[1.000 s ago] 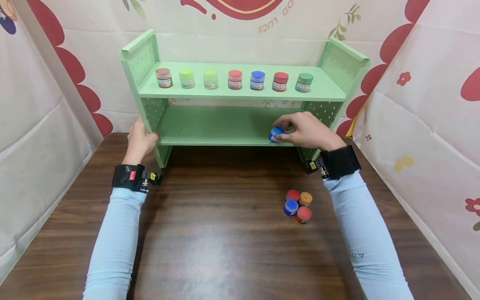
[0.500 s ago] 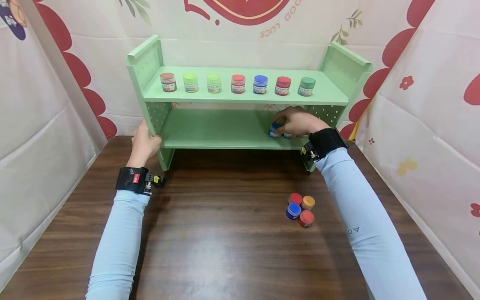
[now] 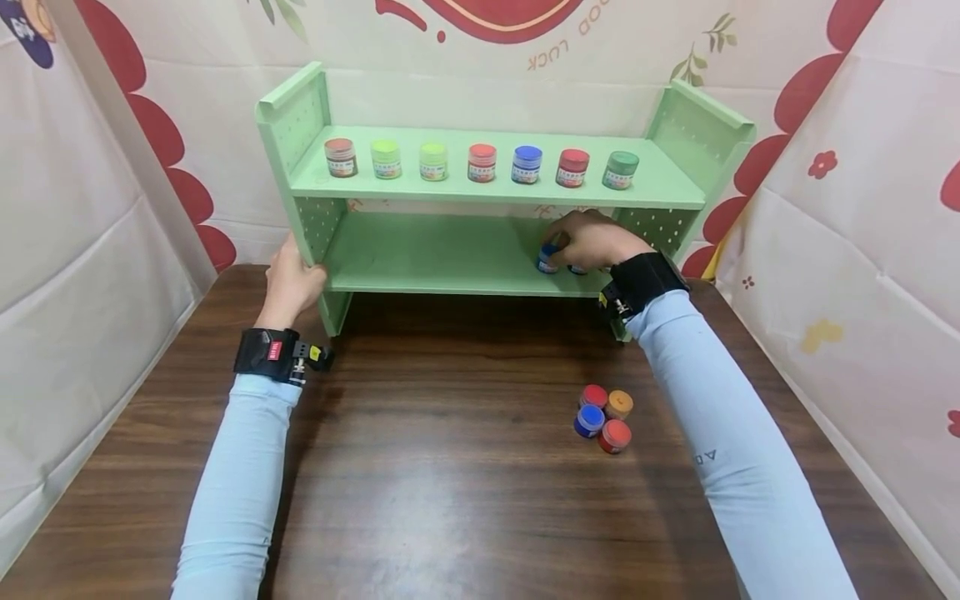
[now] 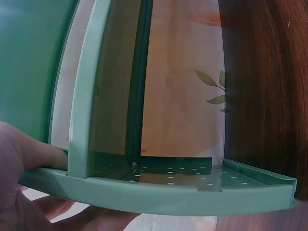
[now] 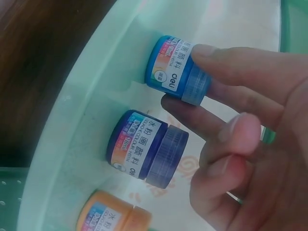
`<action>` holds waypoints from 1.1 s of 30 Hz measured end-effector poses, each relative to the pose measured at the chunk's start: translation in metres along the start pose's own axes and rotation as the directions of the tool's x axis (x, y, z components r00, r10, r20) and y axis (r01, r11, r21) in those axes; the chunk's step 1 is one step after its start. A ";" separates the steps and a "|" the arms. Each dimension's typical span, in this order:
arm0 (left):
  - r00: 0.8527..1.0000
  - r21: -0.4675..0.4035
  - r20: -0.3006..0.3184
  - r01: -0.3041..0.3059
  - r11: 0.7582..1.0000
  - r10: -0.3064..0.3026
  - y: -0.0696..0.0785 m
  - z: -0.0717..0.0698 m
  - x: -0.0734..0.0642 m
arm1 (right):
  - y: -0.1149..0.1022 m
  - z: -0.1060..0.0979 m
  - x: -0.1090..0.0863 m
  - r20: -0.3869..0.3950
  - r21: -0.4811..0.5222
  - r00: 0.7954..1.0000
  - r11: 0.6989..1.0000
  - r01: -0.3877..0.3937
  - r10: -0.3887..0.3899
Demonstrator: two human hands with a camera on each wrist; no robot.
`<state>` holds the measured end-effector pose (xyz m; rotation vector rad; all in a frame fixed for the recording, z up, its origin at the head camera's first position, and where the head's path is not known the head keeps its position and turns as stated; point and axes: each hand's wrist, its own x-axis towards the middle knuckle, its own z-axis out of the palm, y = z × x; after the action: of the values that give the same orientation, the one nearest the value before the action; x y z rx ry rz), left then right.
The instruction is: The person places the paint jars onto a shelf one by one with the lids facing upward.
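My right hand [image 3: 600, 240] pinches a light blue paint jar [image 5: 171, 67] between thumb and fingers. That jar stands upright on the lower board of a green shelf [image 3: 427, 250]. Beside it in the right wrist view are a dark blue paint jar [image 5: 139, 147] and an orange paint jar [image 5: 110, 214], mostly hidden by the hand in the head view. With my left hand [image 3: 291, 283] I grip the shelf's left side panel [image 4: 183, 197], thumb on the inner side and fingers on the outer side.
A row of several paint jars, among them a green jar [image 3: 620, 170], stands along the upper board [image 3: 450, 190]. On the brown table [image 3: 420, 467], a small cluster of jars, including a red one [image 3: 615, 436], sits right of centre. Patterned cloth [image 3: 480, 100] hangs behind.
The right hand has moved back and slightly left with the light blue jar, which was tilted at the board's front and is now upright. The left hand keeps its hold on the panel.
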<state>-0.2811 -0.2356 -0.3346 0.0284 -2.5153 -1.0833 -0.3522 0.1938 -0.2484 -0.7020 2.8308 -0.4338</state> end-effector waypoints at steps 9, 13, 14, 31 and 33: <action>1.000 0.001 0.003 0.002 1.000 -0.002 0.000 0.001 -0.001 | 0.000 0.004 -0.002 -0.012 0.073 0.999 0.997 -0.031 0.032; 1.000 -0.002 0.007 0.007 1.000 -0.007 0.000 0.001 -0.001 | 0.000 0.005 -0.007 -0.054 0.062 0.998 0.998 -0.009 0.012; 1.000 -0.003 0.006 0.007 1.000 -0.007 0.000 0.001 -0.001 | 0.001 0.005 -0.008 -0.077 0.050 0.997 0.999 0.011 -0.007; 1.000 0.004 0.005 0.001 1.000 -0.001 0.000 0.003 -0.001 | 0.001 0.048 -0.073 -0.442 -0.018 0.879 0.981 0.191 -0.179; 1.000 0.005 -0.001 0.005 1.000 -0.005 0.000 0.003 0.000 | 0.004 0.056 -0.080 -0.428 -0.005 0.883 0.977 0.213 -0.195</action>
<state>-0.2818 -0.2334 -0.3366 0.0364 -2.5183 -1.0788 -0.2700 0.2229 -0.2929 -1.0138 3.1465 -0.7658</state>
